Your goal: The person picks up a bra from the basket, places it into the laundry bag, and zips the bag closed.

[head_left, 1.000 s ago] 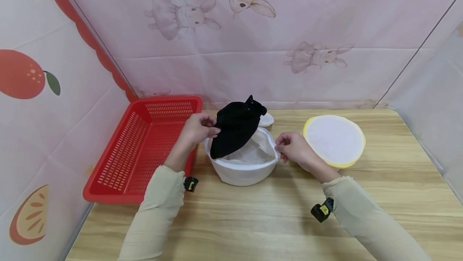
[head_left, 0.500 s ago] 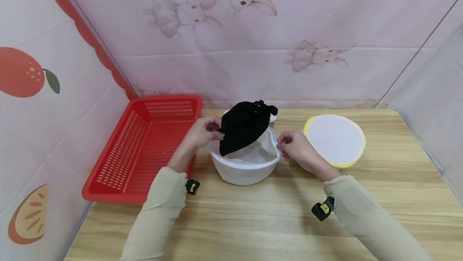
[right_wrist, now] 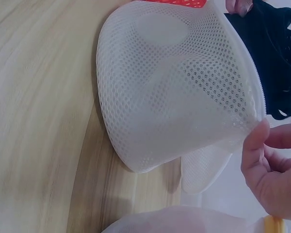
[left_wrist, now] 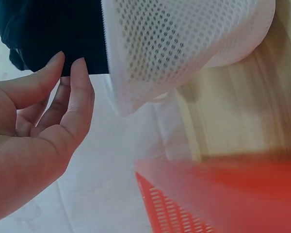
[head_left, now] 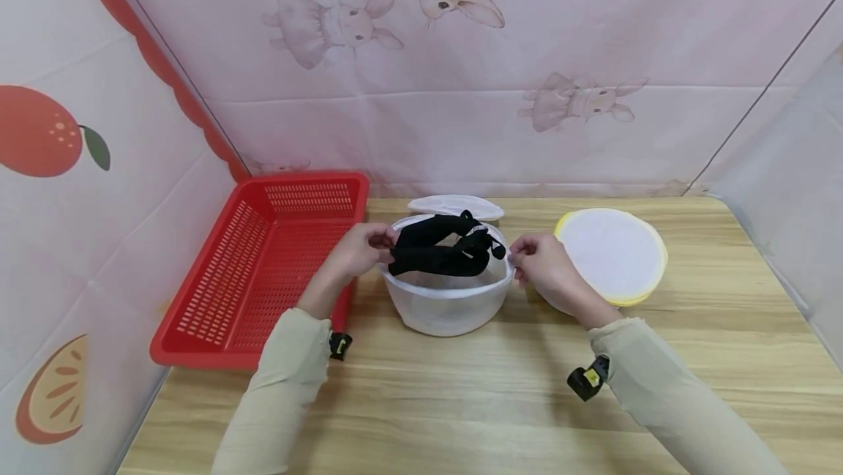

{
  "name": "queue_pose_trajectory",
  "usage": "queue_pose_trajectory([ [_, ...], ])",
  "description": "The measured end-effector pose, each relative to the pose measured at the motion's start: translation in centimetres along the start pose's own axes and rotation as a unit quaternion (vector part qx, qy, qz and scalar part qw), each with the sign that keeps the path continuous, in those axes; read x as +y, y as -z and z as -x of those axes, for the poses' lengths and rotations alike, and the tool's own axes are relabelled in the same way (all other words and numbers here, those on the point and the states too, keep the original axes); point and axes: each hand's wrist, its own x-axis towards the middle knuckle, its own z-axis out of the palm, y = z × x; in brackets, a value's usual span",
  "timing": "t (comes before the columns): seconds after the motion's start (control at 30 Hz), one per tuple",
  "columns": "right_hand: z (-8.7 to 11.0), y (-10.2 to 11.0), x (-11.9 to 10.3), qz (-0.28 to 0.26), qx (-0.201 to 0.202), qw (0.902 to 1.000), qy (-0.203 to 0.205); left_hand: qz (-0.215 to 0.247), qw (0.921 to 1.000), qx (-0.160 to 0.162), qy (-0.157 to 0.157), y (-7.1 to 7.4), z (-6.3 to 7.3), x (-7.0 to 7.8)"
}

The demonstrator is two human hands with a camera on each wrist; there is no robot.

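A black bra [head_left: 440,263] with thin straps gathered at its right end lies over the mouth of a white mesh laundry bag [head_left: 444,314]. My left hand [head_left: 360,252] pinches the bra's left edge between thumb and fingers, close beside the bag's rim. In the left wrist view, part of the bra [left_wrist: 63,29] disappears behind the bag's zipped edge. My right hand [head_left: 545,266] pinches the right side of the rim; the right wrist view has that thumb and finger on the zipper edge of the bag [right_wrist: 174,107]. The bag's round lid [head_left: 456,206] hangs back behind it.
A red plastic basket [head_left: 253,299] with slotted walls stands to the left. On the right lies a round white mesh bag [head_left: 612,252] with yellow trim, close to my right hand. A pink patterned sheet [head_left: 421,124] rises behind the wooden table [head_left: 474,402].
The bra has come down from above the bag to its mouth and tilted, so its two folded cups show with a gap between. My left hand lowered with it; the right hand stays at the rim.
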Motion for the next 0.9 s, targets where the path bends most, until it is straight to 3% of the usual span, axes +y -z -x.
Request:
queue_pose_trajectory([
  [0.27,-0.2,0.0,-0.1,-0.035,0.003,0.9994,-0.005,-0.049,0.9984,-0.018,-0.022,-0.1,0.1,0.9],
  [0.6,-0.2,0.1,-0.2,-0.014,-0.004,0.9999,-0.007,-0.135,0.9909,0.005,0.007,-1.8,-1.0,1.3],
  [0.9,-0.2,0.4,-0.1,-0.01,0.0,0.9999,-0.012,-0.116,0.9929,-0.014,0.022,-1.2,-1.1,1.5],
])
